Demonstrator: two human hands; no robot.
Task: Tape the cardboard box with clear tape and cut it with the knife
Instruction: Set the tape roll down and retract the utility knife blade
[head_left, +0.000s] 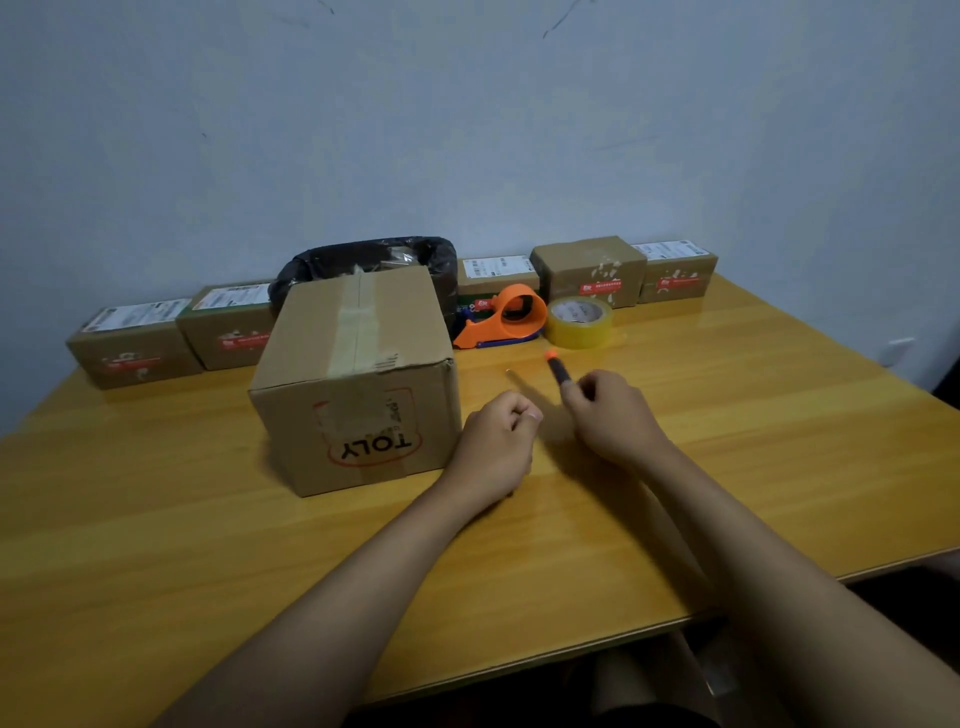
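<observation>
A brown cardboard box marked "TOLY" stands on the wooden table, with a strip of tape running along its top seam. My right hand grips a black knife with an orange end, which points away from me to the right of the box. My left hand rests as a closed fist beside the box's right side, nothing visible in it. A roll of clear yellowish tape lies behind the knife. An orange tape dispenser sits left of the roll.
Several small cardboard parcels line the back of the table along the wall. A black bag-lined bin stands behind the box. The table's right corner edge is close to my right forearm.
</observation>
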